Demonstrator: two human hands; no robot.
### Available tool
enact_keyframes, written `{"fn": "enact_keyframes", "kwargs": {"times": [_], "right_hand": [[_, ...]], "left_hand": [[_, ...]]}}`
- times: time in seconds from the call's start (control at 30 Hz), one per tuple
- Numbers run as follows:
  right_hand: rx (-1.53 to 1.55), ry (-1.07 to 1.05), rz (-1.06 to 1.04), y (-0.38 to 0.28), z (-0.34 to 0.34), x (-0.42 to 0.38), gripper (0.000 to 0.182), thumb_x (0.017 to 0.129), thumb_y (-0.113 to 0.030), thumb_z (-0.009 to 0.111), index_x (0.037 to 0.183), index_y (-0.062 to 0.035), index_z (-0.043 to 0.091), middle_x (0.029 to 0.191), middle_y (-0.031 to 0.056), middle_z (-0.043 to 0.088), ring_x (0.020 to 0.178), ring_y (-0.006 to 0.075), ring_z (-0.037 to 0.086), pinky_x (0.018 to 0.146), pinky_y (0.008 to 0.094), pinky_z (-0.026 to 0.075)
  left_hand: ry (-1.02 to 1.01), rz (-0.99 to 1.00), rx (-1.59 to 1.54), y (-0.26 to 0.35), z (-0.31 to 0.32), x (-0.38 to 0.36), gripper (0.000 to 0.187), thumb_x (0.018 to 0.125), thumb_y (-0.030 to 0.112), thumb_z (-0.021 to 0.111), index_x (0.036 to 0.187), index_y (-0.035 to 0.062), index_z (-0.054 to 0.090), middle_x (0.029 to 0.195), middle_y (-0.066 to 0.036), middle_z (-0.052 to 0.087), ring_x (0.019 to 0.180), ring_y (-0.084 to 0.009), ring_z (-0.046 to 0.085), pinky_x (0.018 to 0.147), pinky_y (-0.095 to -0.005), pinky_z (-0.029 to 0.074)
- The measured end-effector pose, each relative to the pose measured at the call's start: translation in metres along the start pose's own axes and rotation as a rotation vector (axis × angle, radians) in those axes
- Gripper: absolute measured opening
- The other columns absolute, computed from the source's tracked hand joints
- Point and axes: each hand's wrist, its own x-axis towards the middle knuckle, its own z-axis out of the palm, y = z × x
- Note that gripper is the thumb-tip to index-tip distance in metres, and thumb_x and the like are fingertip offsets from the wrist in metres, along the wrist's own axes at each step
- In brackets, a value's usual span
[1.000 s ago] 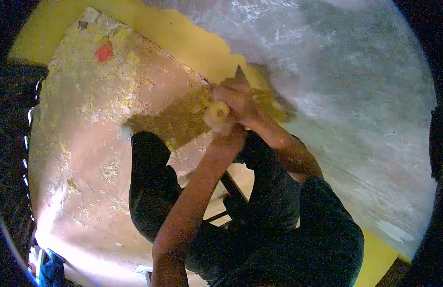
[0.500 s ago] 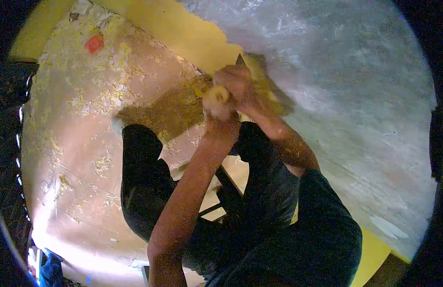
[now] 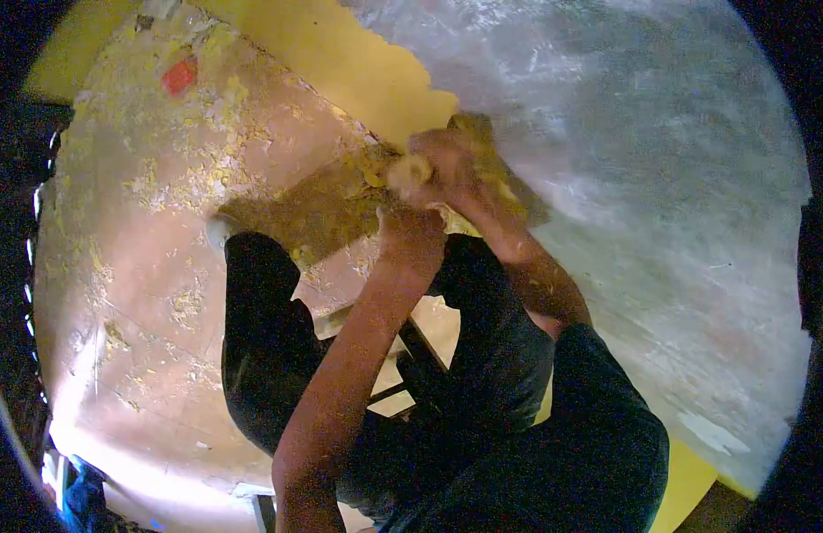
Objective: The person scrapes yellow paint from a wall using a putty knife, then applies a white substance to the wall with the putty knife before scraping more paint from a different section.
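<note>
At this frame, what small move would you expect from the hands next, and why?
Probably another short push of the scraper along the wall. Both hands, left hand and right hand, grip it at the ragged edge where yellow paint meets the bare grey wall, and paint remains there.

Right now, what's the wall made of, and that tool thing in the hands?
The wall looks like rough grey plaster or cement, matt and streaky, under a smooth yellow paint coat with a ragged edge. The tool handle looks like pale wood or plastic; it is too blurred to tell which.
</note>
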Motion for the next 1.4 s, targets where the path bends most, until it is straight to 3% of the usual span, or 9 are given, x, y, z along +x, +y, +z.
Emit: {"fn": "enact_keyframes", "kwargs": {"times": [0.13,0.5,0.53,0.77,0.87,0.93,1.23,1.33,1.4], "right_hand": [[0.290,-0.098,-0.252,-0.032,-0.026,0.013,0.027,0.066,-0.027,0.071,0.068,-0.0077,0.053,0.061,0.0082,0.051,0.054,0.0300,0.054,0.050,0.0406,0.042],[0.063,0.030,-0.171,0.004,0.012,-0.008,0.024,0.067,-0.025,0.069,0.070,-0.0072,0.053,0.066,0.0099,0.055,0.062,0.0322,0.057,0.056,0.0408,0.045],[0.057,0.023,-0.154,-0.001,0.004,-0.004,0.025,0.067,-0.026,0.069,0.070,-0.0071,0.053,0.066,0.0101,0.054,0.062,0.0322,0.057,0.056,0.0406,0.045],[0.111,0.052,-0.111,-0.022,-0.012,0.007,0.032,0.067,-0.031,0.072,0.070,-0.0069,0.051,0.066,0.0105,0.051,0.063,0.0310,0.055,0.057,0.0388,0.044],[0.111,0.002,-0.194,-0.038,-0.034,0.011,0.042,0.060,-0.037,0.076,0.070,-0.0053,0.051,0.067,0.0109,0.052,0.064,0.0316,0.055,0.057,0.0414,0.042],[0.064,-0.050,-0.101,-0.019,-0.016,0.007,0.034,0.066,-0.032,0.072,0.068,-0.0061,0.050,0.065,0.0096,0.051,0.061,0.0298,0.055,0.055,0.0401,0.042],[0.016,0.040,-0.133,0.002,0.013,0.004,0.037,0.070,-0.037,0.070,0.064,-0.0072,0.049,0.060,0.0093,0.049,0.055,0.0300,0.052,0.050,0.0390,0.041],[0.104,0.086,-0.129,-0.022,0.002,0.008,0.038,0.065,-0.035,0.073,0.064,-0.0074,0.048,0.061,0.0095,0.049,0.055,0.0308,0.052,0.050,0.0398,0.040],[0.111,0.072,-0.151,-0.014,0.008,0.016,0.037,0.067,-0.036,0.072,0.064,-0.0075,0.049,0.060,0.0093,0.049,0.054,0.0298,0.052,0.049,0.0390,0.040]], "left_hand": [[0.506,0.018,0.023,0.001,0.053,0.003,0.034,0.090,0.031,0.053,0.115,0.0109,0.064,0.120,-0.009,0.062,0.118,-0.0265,0.053,0.098,-0.0518,0.038],[0.345,-0.023,-0.032,-0.002,0.035,0.012,0.042,0.088,0.021,0.051,0.128,0.0107,0.051,0.121,-0.012,0.059,0.114,-0.0307,0.055,0.094,-0.0521,0.040],[0.706,-0.039,0.143,-0.001,0.054,0.013,0.038,0.086,0.020,0.053,0.123,0.0111,0.056,0.115,-0.011,0.062,0.109,-0.0312,0.058,0.092,-0.0527,0.041],[0.176,0.010,-0.026,-0.003,0.035,-0.001,0.043,0.085,0.030,0.058,0.124,0.0127,0.055,0.113,-0.009,0.064,0.108,-0.0284,0.060,0.089,-0.0527,0.041],[0.725,-0.077,-0.023,-0.007,0.070,0.013,0.053,0.085,0.037,0.059,0.130,0.0109,0.051,0.110,-0.009,0.066,0.103,-0.0282,0.062,0.085,-0.0537,0.044],[0.035,-0.036,0.060,0.001,0.014,-0.004,0.061,0.086,0.039,0.059,0.137,0.0085,0.043,0.106,-0.009,0.068,0.102,-0.0283,0.063,0.086,-0.0544,0.043],[-0.153,-0.050,-0.008,0.001,-0.027,-0.013,0.049,0.087,0.038,0.057,0.126,0.0084,0.056,0.129,-0.014,0.056,0.118,-0.0330,0.054,0.098,-0.0577,0.037],[0.512,0.108,-0.002,-0.011,0.063,0.002,0.046,0.089,0.036,0.055,0.127,0.0102,0.056,0.137,-0.015,0.048,0.125,-0.0322,0.048,0.102,-0.0594,0.034],[0.403,0.041,-0.011,-0.009,0.051,0.004,0.046,0.089,0.035,0.055,0.128,0.0104,0.055,0.138,-0.015,0.048,0.125,-0.0316,0.048,0.101,-0.0591,0.034]]}}
